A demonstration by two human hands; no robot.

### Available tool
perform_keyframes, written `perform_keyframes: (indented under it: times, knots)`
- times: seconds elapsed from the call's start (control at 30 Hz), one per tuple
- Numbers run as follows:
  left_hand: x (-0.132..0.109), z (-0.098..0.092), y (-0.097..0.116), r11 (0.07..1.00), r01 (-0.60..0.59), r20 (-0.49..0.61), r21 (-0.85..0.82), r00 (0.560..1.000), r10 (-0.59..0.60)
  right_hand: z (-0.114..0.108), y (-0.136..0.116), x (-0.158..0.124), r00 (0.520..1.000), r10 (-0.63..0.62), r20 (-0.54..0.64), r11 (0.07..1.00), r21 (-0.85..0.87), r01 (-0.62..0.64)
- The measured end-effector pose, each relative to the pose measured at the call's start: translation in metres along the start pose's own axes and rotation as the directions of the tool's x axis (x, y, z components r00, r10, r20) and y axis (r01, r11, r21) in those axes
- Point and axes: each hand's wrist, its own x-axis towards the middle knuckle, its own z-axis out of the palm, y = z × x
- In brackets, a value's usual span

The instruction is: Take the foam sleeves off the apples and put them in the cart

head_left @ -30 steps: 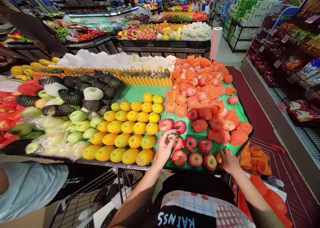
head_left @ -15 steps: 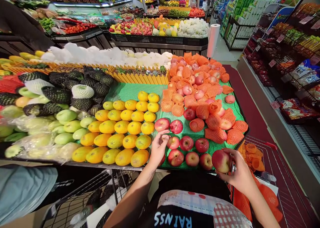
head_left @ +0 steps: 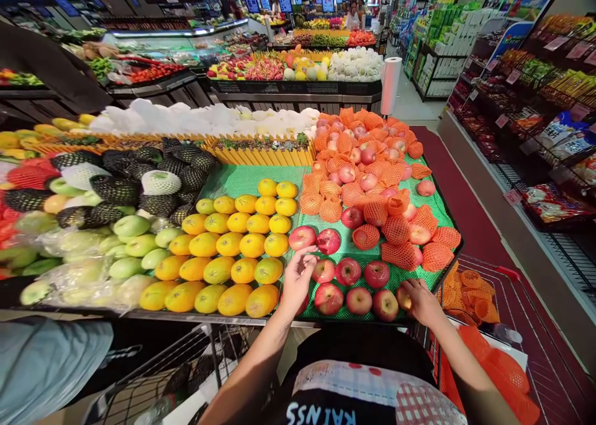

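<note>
My right hand [head_left: 421, 302] is closed over an apple [head_left: 403, 299] at the right end of the front row, low on the green mat [head_left: 279, 170]. The fingers hide most of that fruit. My left hand [head_left: 300, 275] hovers at the left edge of the bare apples, its fingers loosely bent and apart, with nothing visible in them. Closest to it are a red apple [head_left: 302, 237] and a paler apple [head_left: 323, 270]. Beside the right hand, another apple [head_left: 385, 305] sits in the front row. Part of an apple shows under my left wrist.
Rows of orange-yellow citrus fruit [head_left: 229, 244] lie to the left. Behind the bare apples is a heap of apples in orange foam nets [head_left: 367, 158]. A cart [head_left: 512, 288] with loose nets stands at right, another cart [head_left: 139, 375] at lower left. A person's sleeve [head_left: 51, 357] shows there.
My right hand has lowered the apple from above the display's front edge onto the mat, at the end of the front row. My left hand stays beside the apples. The view has tilted up slightly.
</note>
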Motion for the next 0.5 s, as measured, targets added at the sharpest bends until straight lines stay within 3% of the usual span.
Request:
perform_keyframes:
  times: [0.23,0.33,0.43,0.5]
  knots:
    - [-0.006,-0.011,-0.007,0.998,0.007,-0.05,0.057,0.999,-0.005,-0.007,0.022,0.018,0.998,-0.018,0.066,0.996,0.094,0.012]
    - [-0.006,-0.006,-0.007,0.999,0.028,-0.038,0.045,0.999,-0.026,-0.022,0.035,0.036,0.998,0.036,-0.055,0.992,0.119,-0.029]
    - [-0.005,0.001,-0.004,0.999,0.031,-0.02,0.03,0.999,-0.03,-0.037,0.042,0.057,0.96,0.128,-0.248,0.99,0.085,-0.111]
    - [-0.004,0.005,0.0,0.999,0.018,-0.005,0.032,1.0,-0.018,-0.04,0.044,0.069,0.94,0.125,-0.316,0.992,0.045,-0.117]
